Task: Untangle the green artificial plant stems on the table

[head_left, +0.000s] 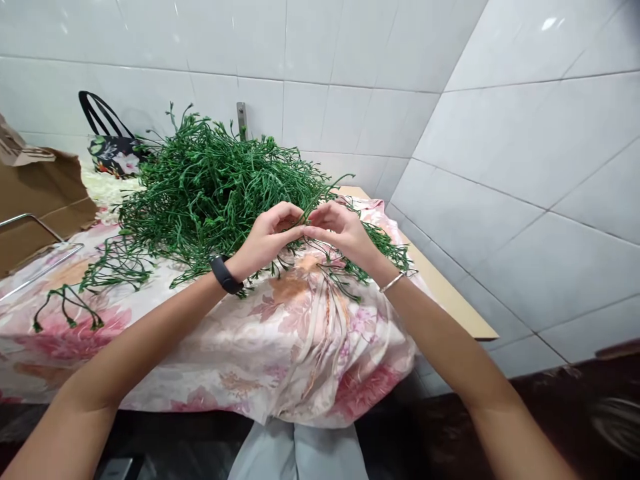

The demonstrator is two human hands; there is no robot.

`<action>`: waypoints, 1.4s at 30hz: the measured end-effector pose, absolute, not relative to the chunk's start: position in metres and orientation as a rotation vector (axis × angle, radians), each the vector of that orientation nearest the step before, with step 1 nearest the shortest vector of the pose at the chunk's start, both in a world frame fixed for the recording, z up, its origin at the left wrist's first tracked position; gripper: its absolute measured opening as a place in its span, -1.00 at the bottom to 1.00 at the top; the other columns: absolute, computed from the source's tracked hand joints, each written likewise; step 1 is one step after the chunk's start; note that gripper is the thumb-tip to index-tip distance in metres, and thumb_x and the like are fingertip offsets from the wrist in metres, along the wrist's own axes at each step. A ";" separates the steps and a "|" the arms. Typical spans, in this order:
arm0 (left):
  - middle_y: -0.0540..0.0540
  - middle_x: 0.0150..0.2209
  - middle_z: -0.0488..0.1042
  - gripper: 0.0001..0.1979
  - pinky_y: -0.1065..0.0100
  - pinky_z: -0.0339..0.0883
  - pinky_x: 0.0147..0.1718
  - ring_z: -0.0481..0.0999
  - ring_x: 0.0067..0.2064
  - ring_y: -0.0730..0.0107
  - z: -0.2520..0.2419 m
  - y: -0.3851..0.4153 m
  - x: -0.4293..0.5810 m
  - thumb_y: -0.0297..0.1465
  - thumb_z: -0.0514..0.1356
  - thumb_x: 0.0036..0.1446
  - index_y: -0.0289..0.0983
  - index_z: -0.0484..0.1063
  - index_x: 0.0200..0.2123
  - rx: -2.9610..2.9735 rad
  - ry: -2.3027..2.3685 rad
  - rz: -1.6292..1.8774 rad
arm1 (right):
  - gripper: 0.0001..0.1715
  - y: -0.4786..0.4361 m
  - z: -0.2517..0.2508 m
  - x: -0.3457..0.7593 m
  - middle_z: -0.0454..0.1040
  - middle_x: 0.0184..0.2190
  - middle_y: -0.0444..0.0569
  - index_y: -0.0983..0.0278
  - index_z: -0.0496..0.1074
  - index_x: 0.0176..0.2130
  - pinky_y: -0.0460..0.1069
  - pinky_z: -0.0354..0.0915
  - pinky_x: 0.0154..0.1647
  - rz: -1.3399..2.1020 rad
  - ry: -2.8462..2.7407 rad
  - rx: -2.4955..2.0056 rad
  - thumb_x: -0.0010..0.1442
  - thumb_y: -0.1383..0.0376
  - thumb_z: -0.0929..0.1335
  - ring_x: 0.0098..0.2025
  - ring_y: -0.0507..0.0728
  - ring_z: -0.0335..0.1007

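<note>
A big heap of green artificial flower stems (215, 180) lies on a floral tablecloth (240, 360). At the heap's front right edge my two hands meet, thumb tips close together. My left hand (275, 233), with a black band at its wrist, pinches a green plastic stem (320, 200). Closed round the same stem is my right hand (343, 230), a thin bangle at its wrist. The stem's upper end rises above the fingers; the part between the fingers is mostly hidden. More stems (390, 247) lie just beyond my right wrist.
A brown cardboard box (45, 200) and a bent metal wire rack (45, 267) stand at the left. Behind are white flowers (107, 190) and a black floral bag (115, 157). One loose branched stem (67, 307) lies front left. Tiled walls close off the back and right.
</note>
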State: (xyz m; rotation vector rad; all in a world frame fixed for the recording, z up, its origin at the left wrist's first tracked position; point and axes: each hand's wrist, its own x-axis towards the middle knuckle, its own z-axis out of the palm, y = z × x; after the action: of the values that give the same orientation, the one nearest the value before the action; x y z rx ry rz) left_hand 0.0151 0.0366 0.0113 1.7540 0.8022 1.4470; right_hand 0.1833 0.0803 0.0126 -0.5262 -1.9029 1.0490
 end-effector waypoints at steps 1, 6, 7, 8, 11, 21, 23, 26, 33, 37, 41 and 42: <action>0.05 -0.45 0.26 -0.79 0.50 0.20 -0.40 0.27 -0.41 0.59 0.009 0.036 0.014 -0.36 0.28 -0.05 -0.32 0.33 -0.39 1.745 0.811 1.450 | -0.64 0.079 0.011 0.184 0.40 -0.42 -0.16 0.28 0.33 -0.32 -0.09 0.32 -0.31 1.090 -1.905 -0.530 -0.11 0.22 0.48 -0.38 -0.03 0.35; 0.04 -0.45 0.33 -0.76 0.50 0.22 -0.39 0.32 -0.41 0.59 0.006 0.039 0.007 -0.36 0.32 -0.11 -0.34 0.35 -0.41 1.752 0.815 1.458 | -0.78 0.078 0.013 0.185 0.42 -0.47 -0.13 0.33 0.44 -0.40 -0.09 0.29 -0.33 1.113 -1.938 -0.547 -0.06 0.24 0.45 -0.41 -0.04 0.33; 0.03 -0.44 0.35 -0.76 0.49 0.24 -0.37 0.34 -0.40 0.58 0.006 0.040 0.006 -0.36 0.32 -0.12 -0.34 0.36 -0.41 1.755 0.823 1.473 | -0.79 0.078 0.013 0.185 0.42 -0.47 -0.13 0.33 0.45 -0.40 -0.09 0.29 -0.33 1.089 -1.939 -0.546 -0.05 0.25 0.45 -0.41 -0.04 0.33; 0.02 -0.44 0.36 -0.75 0.48 0.25 -0.36 0.35 -0.39 0.57 0.007 0.040 0.005 -0.35 0.33 -0.13 -0.34 0.36 -0.41 1.757 0.832 1.486 | -0.80 0.078 0.014 0.185 0.42 -0.47 -0.13 0.32 0.45 -0.40 -0.08 0.30 -0.32 1.066 -1.936 -0.540 -0.05 0.25 0.45 -0.40 -0.03 0.33; 0.01 -0.44 0.38 -0.78 0.47 0.27 -0.36 0.37 -0.39 0.55 0.009 0.040 0.003 -0.35 0.31 -0.10 -0.34 0.37 -0.42 1.782 0.849 1.474 | -0.83 0.078 0.016 0.187 0.44 -0.39 -0.10 0.30 0.44 -0.42 -0.06 0.31 -0.25 1.008 -1.914 -0.497 -0.03 0.25 0.44 -0.33 -0.01 0.35; 0.04 -0.47 0.28 -0.90 0.48 0.22 -0.46 0.30 -0.46 0.58 0.008 0.038 0.005 -0.43 0.16 0.04 -0.32 0.26 -0.40 1.880 0.872 1.318 | -0.76 0.078 0.016 0.188 0.41 -0.42 -0.13 0.31 0.36 -0.36 -0.08 0.32 -0.29 1.193 -1.952 -0.547 -0.03 0.25 0.44 -0.37 -0.03 0.36; 0.05 -0.48 0.24 -0.92 0.51 0.16 -0.49 0.25 -0.46 0.60 0.007 0.038 0.005 -0.44 0.14 0.05 -0.31 0.26 -0.39 1.919 0.890 1.298 | -0.72 0.079 0.015 0.188 0.40 -0.42 -0.15 0.31 0.36 -0.33 -0.08 0.32 -0.29 1.254 -2.006 -0.533 -0.05 0.26 0.45 -0.37 -0.04 0.36; 0.04 -0.46 0.26 -0.94 0.51 0.12 -0.48 0.24 -0.44 0.59 0.009 0.037 0.003 -0.46 0.13 0.06 -0.33 0.27 -0.38 1.942 0.847 1.180 | -0.73 0.080 0.015 0.190 0.42 -0.45 -0.14 0.33 0.41 -0.29 -0.08 0.30 -0.35 1.247 -2.191 -0.587 0.00 0.23 0.42 -0.42 -0.03 0.36; -0.01 -0.45 0.34 -0.82 0.48 0.16 -0.48 0.30 -0.44 0.55 0.010 0.034 0.001 -0.32 0.18 0.07 -0.34 0.32 -0.37 1.975 0.807 1.086 | -0.79 0.077 0.021 0.195 0.51 -0.48 -0.09 0.30 0.52 -0.37 -0.06 0.30 -0.32 0.926 -2.412 -0.633 0.05 0.21 0.37 -0.38 0.03 0.41; -0.04 -0.42 0.37 -0.81 0.48 0.14 -0.48 0.28 -0.44 0.55 0.006 0.035 0.004 -0.30 0.15 0.10 -0.34 0.34 -0.36 2.069 0.876 1.123 | -0.80 0.070 0.023 0.194 0.53 -0.37 -0.05 0.32 0.51 -0.34 -0.04 0.29 -0.24 0.725 -2.438 -0.708 0.09 0.24 0.34 -0.28 0.07 0.43; -0.01 -0.46 0.33 -0.81 0.49 0.12 -0.50 0.24 -0.47 0.56 0.002 0.036 0.006 -0.29 0.14 0.10 -0.33 0.33 -0.37 2.118 0.922 1.153 | -0.75 0.065 0.021 0.190 0.51 -0.34 -0.07 0.32 0.47 -0.29 -0.06 0.27 -0.26 0.634 -2.448 -0.680 0.06 0.20 0.35 -0.27 0.06 0.41; 0.00 -0.48 0.31 -0.81 0.49 0.12 -0.51 0.23 -0.48 0.56 0.002 0.036 0.007 -0.29 0.13 0.11 -0.32 0.32 -0.37 2.120 0.930 1.161 | -0.73 0.065 0.021 0.189 0.51 -0.34 -0.07 0.32 0.47 -0.29 -0.07 0.26 -0.27 0.644 -2.444 -0.698 0.07 0.18 0.35 -0.28 0.06 0.40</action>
State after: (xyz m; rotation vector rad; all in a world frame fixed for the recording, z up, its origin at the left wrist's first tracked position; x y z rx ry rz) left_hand 0.0070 0.0364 0.0016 2.1204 0.9299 1.1608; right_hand 0.1891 0.0646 0.0206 -0.6978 -2.4441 0.6445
